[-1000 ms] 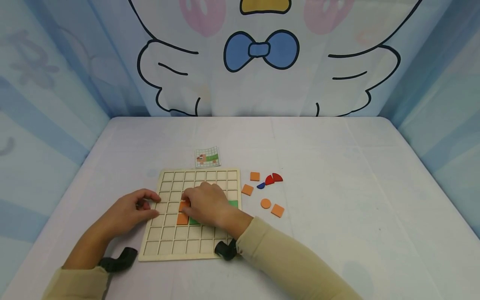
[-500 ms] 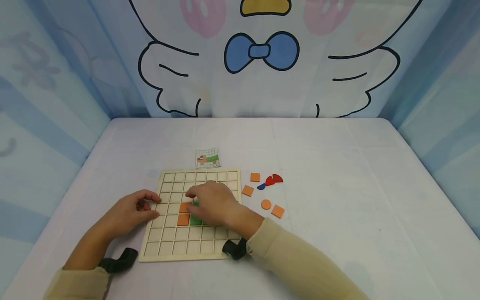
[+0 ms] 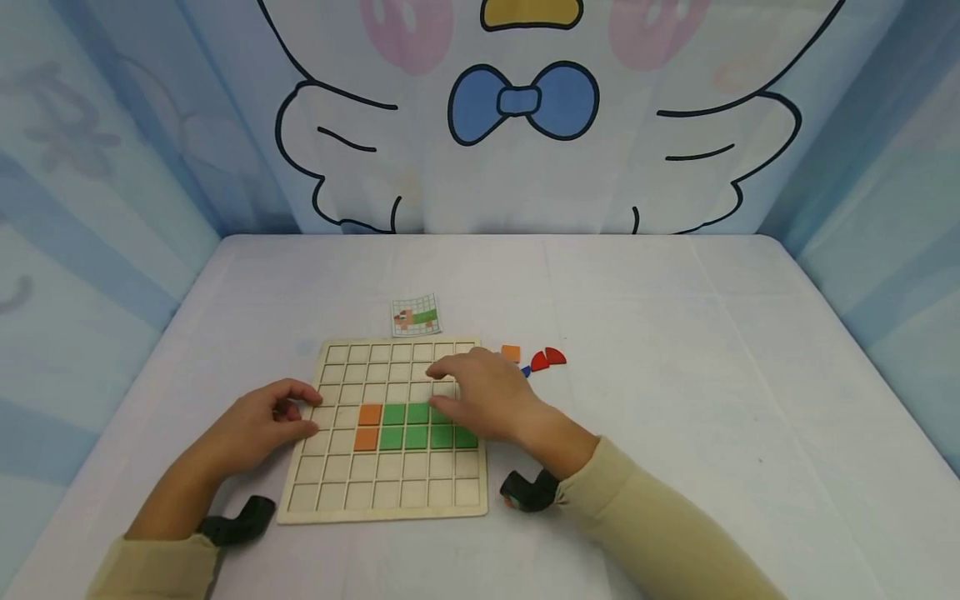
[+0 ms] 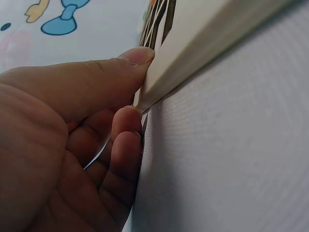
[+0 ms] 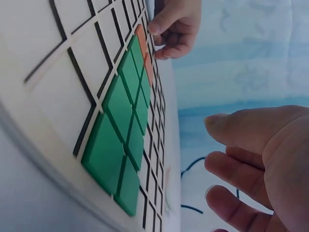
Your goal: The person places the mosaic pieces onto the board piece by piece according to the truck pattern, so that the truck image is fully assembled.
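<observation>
A pale wooden grid board (image 3: 382,496) lies on the table, with green square tiles (image 3: 416,437) in two rows and two orange square tiles (image 3: 367,439) at their left end. My left hand (image 3: 258,425) holds the board's left edge; in the left wrist view the thumb (image 4: 137,55) rests on the rim and curled fingers meet the side. My right hand (image 3: 487,396) hovers over the board's right side, thumb and fingers apart. The right wrist view shows nothing between those fingers (image 5: 236,169). In the head view this hand hides some green tiles.
A small picture card (image 3: 415,316) with a gridded drawing lies behind the board. Right of the board are a loose orange square (image 3: 511,353), two red quarter-round pieces (image 3: 555,357) and a blue piece (image 3: 527,371), partly hidden. A printed curtain (image 3: 525,183) stands behind the table.
My right hand has let go of the upper orange tile and moved right across the board, uncovering green tiles and covering several loose orange pieces. The left hand stays at the edge.
</observation>
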